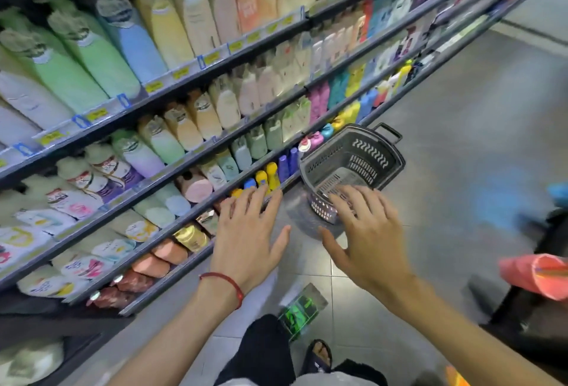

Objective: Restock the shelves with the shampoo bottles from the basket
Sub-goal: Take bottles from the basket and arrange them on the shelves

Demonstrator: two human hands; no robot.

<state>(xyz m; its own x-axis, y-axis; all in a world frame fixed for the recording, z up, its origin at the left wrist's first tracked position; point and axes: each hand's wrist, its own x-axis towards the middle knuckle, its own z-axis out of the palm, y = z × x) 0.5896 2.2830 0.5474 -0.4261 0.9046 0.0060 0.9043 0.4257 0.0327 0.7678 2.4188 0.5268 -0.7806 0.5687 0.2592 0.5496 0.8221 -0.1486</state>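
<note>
Hands first: your left hand (249,232) and your right hand (365,232) are both spread flat with straight fingers, gripping nothing. The left hovers in front of the lower shelves (190,69) near the small yellow bottles (272,175), and the right reaches over the near rim of the grey basket (368,152). Your basket sits on the tiled floor (461,109) just beside the bottom shelf, its slatted bottom in plain view, while the shampoo bottles (92,56) stand in packed rows on the shelves to your left, and a red cord (224,282) circles your left wrist
</note>
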